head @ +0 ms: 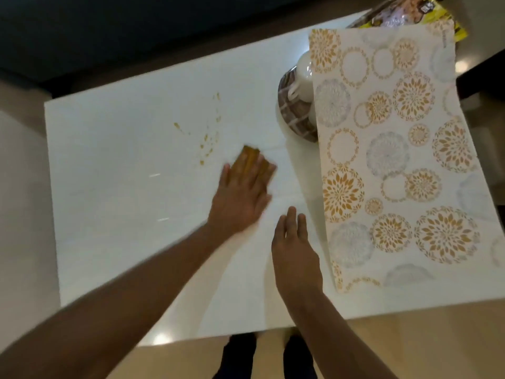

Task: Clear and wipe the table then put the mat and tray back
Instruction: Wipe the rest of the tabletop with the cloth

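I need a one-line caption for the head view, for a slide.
Left hand presses a yellow cloth on the white table near orange stains; right hand open beside the mat.

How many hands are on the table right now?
2: the left hand presses flat on the orange cloth mid-table; the right hand, open, is near the patterned mat.

Glossy beige floor — dark sofa beyond.

Table: cloth near centre, under left hand; spill spots just left of cloth; right hand nearer front edge; mat along right side, overlapping tray with cups; packets at far right corner.
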